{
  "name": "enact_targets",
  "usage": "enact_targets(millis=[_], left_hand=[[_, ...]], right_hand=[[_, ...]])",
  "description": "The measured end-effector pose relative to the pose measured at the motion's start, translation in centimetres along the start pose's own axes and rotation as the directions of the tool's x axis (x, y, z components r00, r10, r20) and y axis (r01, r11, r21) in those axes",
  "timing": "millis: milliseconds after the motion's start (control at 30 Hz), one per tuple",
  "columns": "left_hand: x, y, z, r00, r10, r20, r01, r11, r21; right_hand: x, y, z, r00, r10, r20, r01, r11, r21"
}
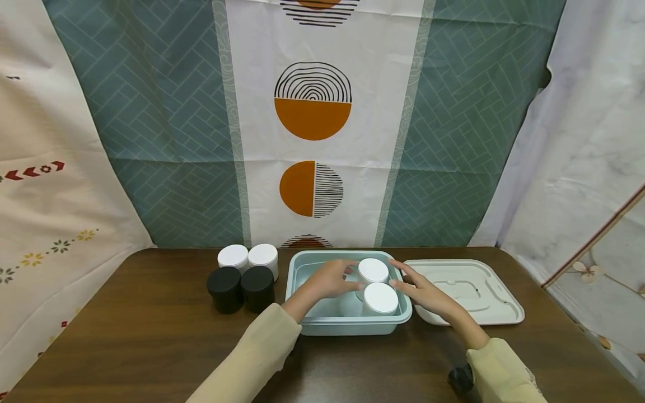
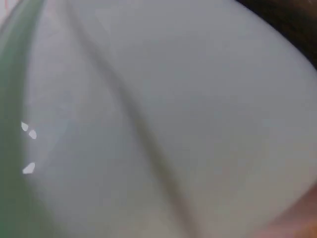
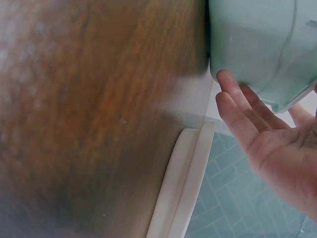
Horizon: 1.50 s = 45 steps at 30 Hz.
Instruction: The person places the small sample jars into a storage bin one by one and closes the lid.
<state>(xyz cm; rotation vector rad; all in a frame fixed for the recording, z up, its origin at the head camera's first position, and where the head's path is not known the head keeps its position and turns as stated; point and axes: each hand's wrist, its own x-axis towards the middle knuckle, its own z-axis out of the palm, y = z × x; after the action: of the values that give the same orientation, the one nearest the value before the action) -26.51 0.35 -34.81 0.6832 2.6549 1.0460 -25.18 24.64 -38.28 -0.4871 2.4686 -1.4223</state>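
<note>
"Head view: where are the two white containers (image 1: 380, 299) between the hands?"

"Lower half of the frame, right of centre, one in front of the other inside the pale blue tub (image 1: 347, 322)."

"And the fingers?"

"Left hand (image 1: 330, 278) is at their left, thumb and fingers apart; right hand (image 1: 423, 292) is at the tub's right rim, fingers spread. Whether either touches a container, I can't tell."

"Anything else?"

"Two black containers (image 1: 225, 290) before two other white ones (image 1: 233, 257), lower left of centre; a flat white lid (image 1: 466, 291), lower right."
</note>
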Motion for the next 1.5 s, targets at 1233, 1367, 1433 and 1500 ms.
enact_targets(millis=[1233,1367,1433,1500], left_hand=[[-13.5,-8.7,-10.1,0.881,0.065,-0.469,0.006,0.989,0.149],[-14.2,-10.4,-10.8,0.866,0.015,-0.499,0.076,0.984,0.161],[-14.4,-11.2,-11.0,0.862,-0.013,-0.507,0.103,0.983,0.15],[-14.5,-12.0,-11.1,0.861,-0.036,-0.507,0.122,0.983,0.138]], right_hand=[[0.6,0.3,-0.2,0.998,0.051,0.022,-0.052,0.997,0.05],[0.5,0.2,-0.2,0.998,0.06,0.024,-0.061,0.997,0.051],[0.5,0.1,-0.2,0.998,0.068,0.018,-0.069,0.996,0.049],[0.6,0.0,-0.2,0.997,0.073,0.016,-0.074,0.996,0.043]])
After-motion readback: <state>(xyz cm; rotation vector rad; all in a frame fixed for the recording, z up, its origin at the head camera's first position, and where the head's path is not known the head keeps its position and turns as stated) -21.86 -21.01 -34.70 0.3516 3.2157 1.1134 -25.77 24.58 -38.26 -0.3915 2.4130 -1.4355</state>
